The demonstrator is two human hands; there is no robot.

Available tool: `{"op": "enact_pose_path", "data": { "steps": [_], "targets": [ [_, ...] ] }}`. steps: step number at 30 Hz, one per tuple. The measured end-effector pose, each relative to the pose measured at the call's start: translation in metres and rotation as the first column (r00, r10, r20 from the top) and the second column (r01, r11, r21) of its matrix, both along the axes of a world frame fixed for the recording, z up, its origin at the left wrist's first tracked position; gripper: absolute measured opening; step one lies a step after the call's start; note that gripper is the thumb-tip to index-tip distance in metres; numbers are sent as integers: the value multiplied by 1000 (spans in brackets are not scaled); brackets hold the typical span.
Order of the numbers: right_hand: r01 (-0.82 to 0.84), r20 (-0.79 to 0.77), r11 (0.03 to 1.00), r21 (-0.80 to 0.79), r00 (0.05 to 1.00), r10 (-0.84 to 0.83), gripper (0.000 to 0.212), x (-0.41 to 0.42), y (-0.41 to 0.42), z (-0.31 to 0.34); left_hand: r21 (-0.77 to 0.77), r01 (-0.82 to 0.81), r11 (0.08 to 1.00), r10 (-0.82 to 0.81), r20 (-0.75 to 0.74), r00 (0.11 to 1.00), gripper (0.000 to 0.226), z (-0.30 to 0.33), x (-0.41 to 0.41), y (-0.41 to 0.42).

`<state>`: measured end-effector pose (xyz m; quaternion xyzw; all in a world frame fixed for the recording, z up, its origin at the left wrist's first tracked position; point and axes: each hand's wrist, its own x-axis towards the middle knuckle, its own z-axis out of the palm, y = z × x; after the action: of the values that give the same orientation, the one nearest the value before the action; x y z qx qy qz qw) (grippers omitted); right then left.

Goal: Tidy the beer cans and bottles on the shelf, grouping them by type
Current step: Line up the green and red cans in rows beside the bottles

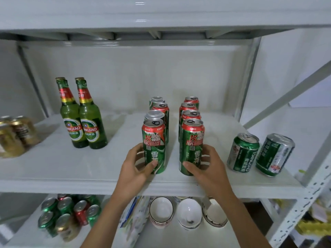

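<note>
Two rows of tall green-and-red beer cans stand in the middle of the white shelf (pixel 71 169). My left hand (pixel 136 167) grips the front can of the left row (pixel 155 140). My right hand (pixel 206 165) grips the front can of the right row (pixel 192 138). Several more tall cans (pixel 189 111) line up behind them. Green beer bottles (pixel 80 119) stand together at the left. Two short green cans (pixel 242 153) (pixel 275 154) stand at the right. Gold cans (pixel 16 135) sit at the far left edge.
A lower shelf holds several green and red cans (pixel 66 213) at the left, a printed bag (pixel 134 217) and three bowls (pixel 188 213). A metal upright and diagonal brace (pixel 290 93) bound the shelf on the right. Yellow items (pixel 315 228) lie at the lower right.
</note>
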<state>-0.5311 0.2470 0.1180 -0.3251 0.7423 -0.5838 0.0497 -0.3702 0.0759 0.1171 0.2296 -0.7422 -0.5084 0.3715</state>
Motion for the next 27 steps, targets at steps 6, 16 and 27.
{"op": "enact_pose_path", "data": {
  "steps": [6, 16, 27],
  "targets": [
    [39, -3, 999, -14, 999, -40, 70, 2, -3, -5, -72, -100, 992, 102, 27, 994, 84, -1, -12, 5],
    [46, -23, 999, 10, 999, -46, 65, 6, -4, -6, -49, 11, 999, -10, 26, 1000, 74, -7, -8, -4],
    [48, -85, 998, 47, 995, -44, 61, 8, -2, -13, -142, -35, 989, 35, -5, 999, 80, -7, -12, 2]
  ]
}}
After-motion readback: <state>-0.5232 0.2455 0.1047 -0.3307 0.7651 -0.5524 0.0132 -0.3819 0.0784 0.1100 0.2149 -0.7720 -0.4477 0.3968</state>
